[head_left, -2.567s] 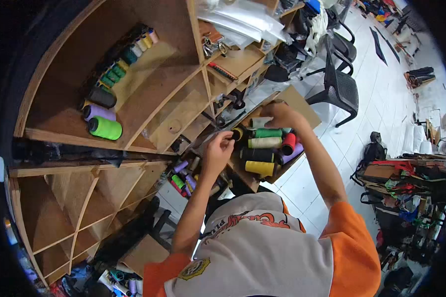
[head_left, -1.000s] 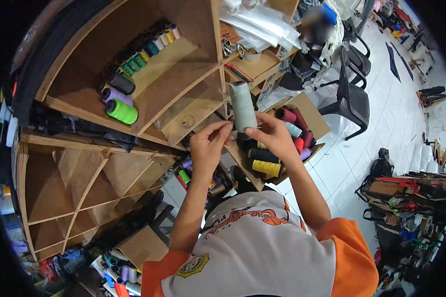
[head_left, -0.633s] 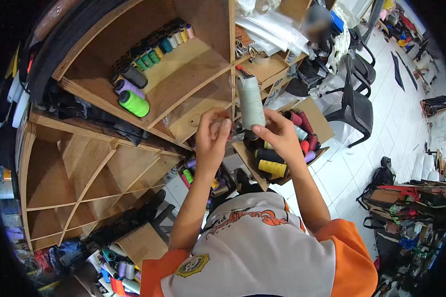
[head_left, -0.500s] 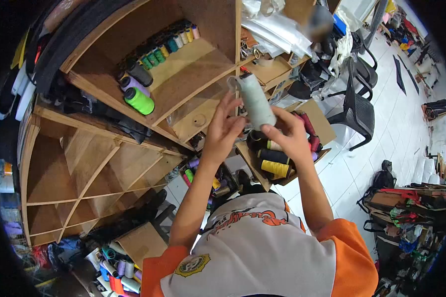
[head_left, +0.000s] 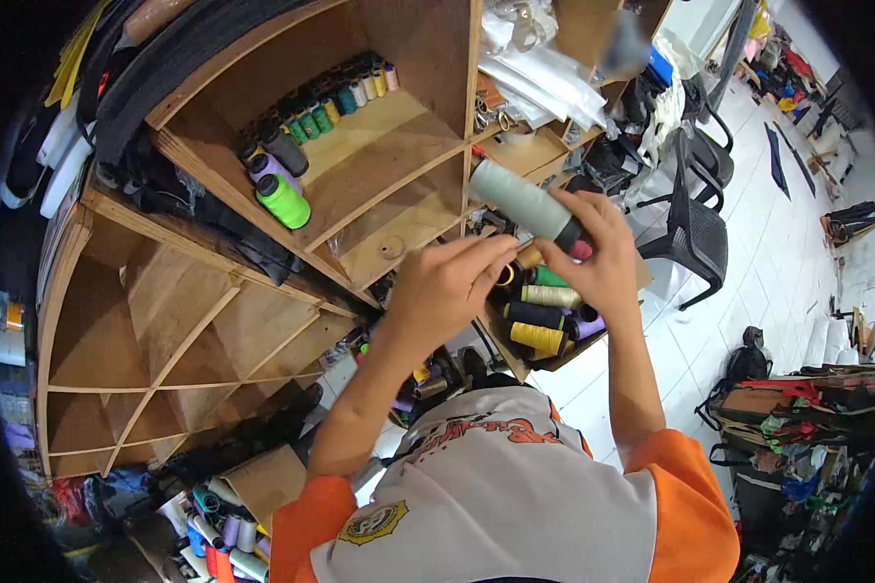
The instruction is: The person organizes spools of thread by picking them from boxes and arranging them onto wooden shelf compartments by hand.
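Note:
A pale grey-green spool of thread is gripped at its dark base by my right hand, its other end tilted up and to the left. Just below and left of the spool, my left hand has its fingers pressed together. Anything between those fingertips is too small to make out. Beneath both hands stands a cardboard box with spools of several colours, among them a yellow spool and a black spool.
A wooden shelf at upper left bears a row of small spools and a bright green spool. Below it is a divided wooden rack. Black chairs stand at right. More spools lie at lower left.
The spool has turned from nearly upright to a slant, its base now toward my right hand. My left hand has moved down from beside it, and its spread fingers have closed together.

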{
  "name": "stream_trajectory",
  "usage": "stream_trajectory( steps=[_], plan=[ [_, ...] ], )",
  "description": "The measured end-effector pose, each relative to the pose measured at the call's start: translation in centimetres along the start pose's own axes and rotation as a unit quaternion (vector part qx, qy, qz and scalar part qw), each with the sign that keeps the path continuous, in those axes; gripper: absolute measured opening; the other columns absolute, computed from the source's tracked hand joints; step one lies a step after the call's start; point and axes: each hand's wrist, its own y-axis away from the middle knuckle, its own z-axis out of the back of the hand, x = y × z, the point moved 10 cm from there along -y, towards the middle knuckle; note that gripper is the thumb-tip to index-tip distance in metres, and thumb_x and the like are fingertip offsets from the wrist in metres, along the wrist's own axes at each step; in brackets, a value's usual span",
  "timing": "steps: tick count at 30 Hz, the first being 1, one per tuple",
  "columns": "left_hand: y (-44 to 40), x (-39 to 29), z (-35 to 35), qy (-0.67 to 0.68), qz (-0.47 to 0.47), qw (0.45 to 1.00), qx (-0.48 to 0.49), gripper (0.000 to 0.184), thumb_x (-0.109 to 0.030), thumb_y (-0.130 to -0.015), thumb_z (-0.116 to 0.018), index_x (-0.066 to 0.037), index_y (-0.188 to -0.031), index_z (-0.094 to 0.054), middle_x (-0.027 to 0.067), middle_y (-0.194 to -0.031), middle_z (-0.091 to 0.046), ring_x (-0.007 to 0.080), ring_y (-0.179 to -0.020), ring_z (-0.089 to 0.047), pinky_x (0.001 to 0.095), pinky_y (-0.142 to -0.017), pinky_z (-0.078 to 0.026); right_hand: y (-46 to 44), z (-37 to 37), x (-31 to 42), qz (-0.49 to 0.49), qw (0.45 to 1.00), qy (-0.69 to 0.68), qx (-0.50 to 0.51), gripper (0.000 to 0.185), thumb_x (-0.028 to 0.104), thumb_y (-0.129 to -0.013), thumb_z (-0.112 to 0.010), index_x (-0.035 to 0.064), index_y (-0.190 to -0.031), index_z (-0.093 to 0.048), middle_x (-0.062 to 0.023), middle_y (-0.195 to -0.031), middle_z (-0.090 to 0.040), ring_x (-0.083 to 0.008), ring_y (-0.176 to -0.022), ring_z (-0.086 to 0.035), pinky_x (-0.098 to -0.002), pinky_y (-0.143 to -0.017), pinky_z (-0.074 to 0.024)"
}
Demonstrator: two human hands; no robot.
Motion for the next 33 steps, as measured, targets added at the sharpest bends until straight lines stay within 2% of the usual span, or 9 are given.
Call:
stream_trajectory(
  steps=[4,8,12,15,17,20,24,29,33],
  plan=[
    [-2.1,-0.3,1.1,-0.158,-0.037,0.975,0.15,0.014,-0.011,-0.079,-0.067,-0.006,-0.092,-0.068,0.0113,-0.08,-0.066,0.0275,-0.067,-0.063,0.0316,-0.057,-0.048,0.2,-1.7,2.2,0.04,0.993,-0.035,0.106,0.052,0.014,-0.061,-0.077,0.0079,-0.111,-0.064,-0.012,-0.102,-0.057,-0.0285,-0.092,-0.059,-0.0346,-0.078,-0.0485],
    [-4.5,1.2,1.7,0.025,-0.026,0.976,0.215,0.012,-0.012,-0.075,-0.071,-0.006,-0.087,-0.07,0.0078,-0.074,-0.065,0.0191,-0.065,-0.062,0.0264,-0.059,-0.047,0.3,-2.7,4.0,0.092,0.969,-0.129,0.191,0.055,0.015,-0.061,-0.078,0.0078,-0.113,-0.063,-0.0115,-0.105,-0.058,-0.0273,-0.096,-0.059,-0.0338,-0.081,-0.0484],
    [-3.6,5.3,0.3,0.316,0.124,0.899,0.276,0.011,-0.008,-0.077,-0.071,0.001,-0.083,-0.07,0.0072,-0.081,-0.066,0.0121,-0.072,-0.061,0.0268,-0.065,-0.047,0.6,-2.8,4.0,0.085,0.938,-0.257,0.214,0.056,0.014,-0.062,-0.078,0.004,-0.115,-0.063,-0.0117,-0.112,-0.057,-0.025,-0.101,-0.057,-0.0322,-0.086,-0.0448],
    [-2.4,6.6,-0.4,0.457,0.168,0.857,0.168,0.01,-0.003,-0.08,-0.065,0.0,-0.088,-0.069,0.0038,-0.08,-0.067,0.0099,-0.073,-0.06,0.0243,-0.066,-0.048,0.7,-2.9,2.9,0.034,0.919,-0.343,0.193,0.056,0.013,-0.067,-0.077,-0.0034,-0.117,-0.059,-0.0113,-0.114,-0.056,-0.0207,-0.109,-0.052,-0.0307,-0.091,-0.0407],
    [0.0,9.5,-0.2,0.345,0.232,0.909,-0.033,0.009,-0.005,-0.084,-0.061,0.0,-0.085,-0.069,0.0038,-0.077,-0.066,0.0103,-0.07,-0.06,0.0223,-0.062,-0.046,0.9,-3.3,1.3,-0.037,0.906,-0.404,0.118,0.057,0.013,-0.069,-0.077,-0.0033,-0.119,-0.057,-0.0113,-0.115,-0.055,-0.0197,-0.109,-0.052,-0.0304,-0.091,-0.0403],
    [1.2,9.2,-1.6,0.427,0.219,0.873,-0.09,0.012,-0.007,-0.086,-0.061,0.001,-0.09,-0.068,0.0045,-0.077,-0.066,0.0111,-0.067,-0.06,0.0228,-0.058,-0.045,1.8,-4.3,-0.5,-0.115,0.896,-0.425,0.052,0.056,0.013,-0.072,-0.076,-0.0043,-0.121,-0.055,-0.0111,-0.117,-0.054,-0.0188,-0.109,-0.051,-0.0289,-0.092,-0.0391],
    [3.3,9.8,-3.1,0.4,0.278,0.869,-0.087,0.022,-0.012,-0.09,-0.058,0.002,-0.104,-0.064,0.0062,-0.079,-0.065,0.0114,-0.066,-0.06,0.0227,-0.057,-0.043,3.0,-5.2,-1.7,-0.109,0.928,-0.354,-0.035,0.054,0.017,-0.074,-0.074,-0.0017,-0.122,-0.055,-0.0107,-0.116,-0.054,-0.019,-0.107,-0.052,-0.0273,-0.089,-0.04],
    [4.4,6.7,-5.1,0.488,0.341,0.8,-0.072,0.036,-0.017,-0.089,-0.062,0.004,-0.118,-0.055,0.0048,-0.103,-0.061,0.0086,-0.089,-0.056,0.022,-0.068,-0.044,4.9,-4.9,-0.3,-0.059,0.98,-0.136,-0.132,0.06,0.006,-0.067,-0.076,0.0048,-0.124,-0.056,-0.0142,-0.11,-0.052,-0.0262,-0.097,-0.055,-0.0322,-0.08,-0.0467],
    [6.9,9.0,-6.3,0.453,0.423,0.777,-0.111,0.027,-0.017,-0.087,-0.067,0.002,-0.104,-0.059,0.0033,-0.096,-0.061,0.0085,-0.086,-0.054,0.0231,-0.072,-0.043,6.7,-7.4,-0.1,-0.051,0.985,-0.128,-0.105,0.063,-0.001,-0.065,-0.075,0.005,-0.125,-0.056,-0.0157,-0.11,-0.05,-0.028,-0.103,-0.054,-0.033,-0.086,-0.0466]
  ],
)
